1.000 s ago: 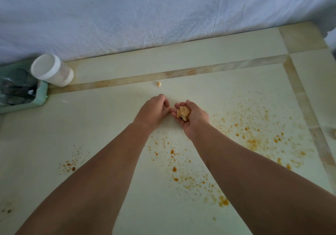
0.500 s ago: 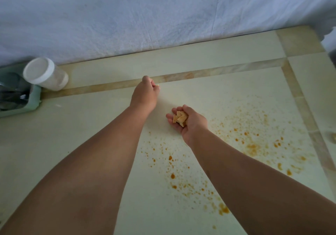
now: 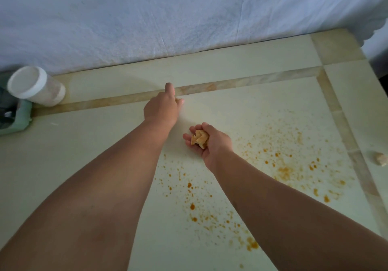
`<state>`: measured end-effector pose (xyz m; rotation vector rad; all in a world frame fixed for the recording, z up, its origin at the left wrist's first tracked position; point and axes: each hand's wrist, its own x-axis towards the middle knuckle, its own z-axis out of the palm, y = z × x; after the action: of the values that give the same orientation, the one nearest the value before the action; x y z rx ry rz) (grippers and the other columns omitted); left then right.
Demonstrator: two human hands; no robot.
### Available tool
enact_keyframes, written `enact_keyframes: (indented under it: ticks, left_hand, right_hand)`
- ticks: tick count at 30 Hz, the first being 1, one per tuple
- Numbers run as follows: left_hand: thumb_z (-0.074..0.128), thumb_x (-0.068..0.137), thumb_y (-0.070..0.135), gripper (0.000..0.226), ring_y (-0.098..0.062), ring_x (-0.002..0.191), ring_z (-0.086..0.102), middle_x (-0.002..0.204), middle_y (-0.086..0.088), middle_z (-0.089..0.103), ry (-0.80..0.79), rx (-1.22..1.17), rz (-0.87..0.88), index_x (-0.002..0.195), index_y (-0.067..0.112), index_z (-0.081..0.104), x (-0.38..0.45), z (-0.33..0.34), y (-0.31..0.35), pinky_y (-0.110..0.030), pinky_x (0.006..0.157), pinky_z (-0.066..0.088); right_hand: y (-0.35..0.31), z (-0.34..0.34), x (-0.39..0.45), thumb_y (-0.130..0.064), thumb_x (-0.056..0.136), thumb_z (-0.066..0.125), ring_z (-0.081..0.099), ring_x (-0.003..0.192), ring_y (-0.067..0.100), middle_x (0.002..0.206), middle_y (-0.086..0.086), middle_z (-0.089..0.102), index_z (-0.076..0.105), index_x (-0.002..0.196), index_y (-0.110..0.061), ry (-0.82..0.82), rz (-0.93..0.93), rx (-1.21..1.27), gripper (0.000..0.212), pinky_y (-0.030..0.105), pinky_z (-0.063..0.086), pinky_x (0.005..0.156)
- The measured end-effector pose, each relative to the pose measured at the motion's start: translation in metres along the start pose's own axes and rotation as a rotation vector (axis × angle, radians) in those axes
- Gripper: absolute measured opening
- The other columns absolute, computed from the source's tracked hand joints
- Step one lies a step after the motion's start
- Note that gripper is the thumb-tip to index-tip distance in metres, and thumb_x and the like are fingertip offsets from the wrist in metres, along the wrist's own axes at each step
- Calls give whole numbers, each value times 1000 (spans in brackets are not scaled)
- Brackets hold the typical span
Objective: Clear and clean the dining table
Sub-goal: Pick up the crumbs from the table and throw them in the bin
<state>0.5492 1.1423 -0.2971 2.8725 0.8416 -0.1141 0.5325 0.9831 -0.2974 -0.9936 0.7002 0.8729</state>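
Observation:
My right hand point(image 3: 210, 142) is cupped palm-up over the middle of the pale dining table point(image 3: 84, 144), holding a small heap of tan food scraps point(image 3: 200, 139). My left hand point(image 3: 162, 109) reaches farther back to the beige inlaid band, palm down. Its fingertips press on the table where a small crumb lay; a bit of orange shows by the thumb point(image 3: 178, 99). Whether the crumb is pinched is hidden under the fingers. Orange sauce splatters point(image 3: 283, 171) dot the table to the right of and below my right hand.
A white-lidded jar point(image 3: 35, 86) lies tilted at the back left against a green tray point(image 3: 20, 119). Another tan food piece point(image 3: 381, 159) sits at the right edge. A white cloth point(image 3: 189, 14) hangs along the table's far edge.
My left hand has left my right hand and stretched forward to the lone crumb by the band, covering it. My right hand has stayed cupped with the scraps.

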Motion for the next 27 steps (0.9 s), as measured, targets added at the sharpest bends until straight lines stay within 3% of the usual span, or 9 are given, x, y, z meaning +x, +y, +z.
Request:
enact_keyframes:
  ticks: [4,10,16,19,21,23,26,27]
  left_hand:
    - [38,101,24,22,-32,70,55,92,-15,63,27,84,52,112,7,43,2,6,3,-36,53,35]
    - [38,96,14,26,-39,96,62,110,-21,60,-31,-79,-137,115,-1,49,-10,6,7,-37,66,42]
    - [41,97,20,34,-35,102,64,107,-19,68,-75,-481,-438,110,-1,65,-46,-2,3,-33,75,45]
    - [43,96,24,33,-34,93,67,102,-20,70,-53,-690,-532,103,3,67,-78,-16,9,-35,77,51]
    - [44,97,28,30,-32,89,67,100,-16,70,-3,-777,-526,103,7,64,-95,-24,19,-37,75,51]
    - [46,98,29,24,-21,86,63,100,-4,66,45,-804,-454,108,12,60,-124,-37,36,-30,73,47]
    - [49,99,25,15,-1,74,57,97,6,62,150,-772,-221,106,15,58,-169,-52,69,-10,67,42]
    - [49,98,24,13,0,76,57,97,6,62,177,-740,-129,103,16,58,-182,-54,79,-10,68,44]
  right_hand:
    - [1,0,0,-13,96,58,71,72,37,88,21,71,64,86,2,-2,-6,-10,19,44,62,69]
    - [0,0,-2,-13,96,58,68,71,37,84,20,69,64,85,3,-4,-3,-3,20,51,60,78]
    - [-7,-3,-15,-14,98,55,66,72,36,89,22,65,61,84,5,-49,29,25,24,45,61,74]
    - [-8,-13,-29,-17,99,55,67,73,33,84,19,64,60,83,3,-68,49,35,26,41,60,73]
    - [-9,-17,-36,-19,100,53,65,73,30,78,16,62,59,78,-1,-72,60,54,29,40,60,77]
    - [-6,-28,-50,-21,101,51,64,75,29,78,15,62,58,75,-3,-98,74,66,32,40,59,77]
    - [-3,-43,-78,-24,102,46,64,71,25,72,11,64,59,78,-4,-150,115,116,34,38,58,71]
    - [-3,-48,-87,-24,102,45,65,68,22,68,9,64,60,82,-5,-162,131,140,32,35,57,67]
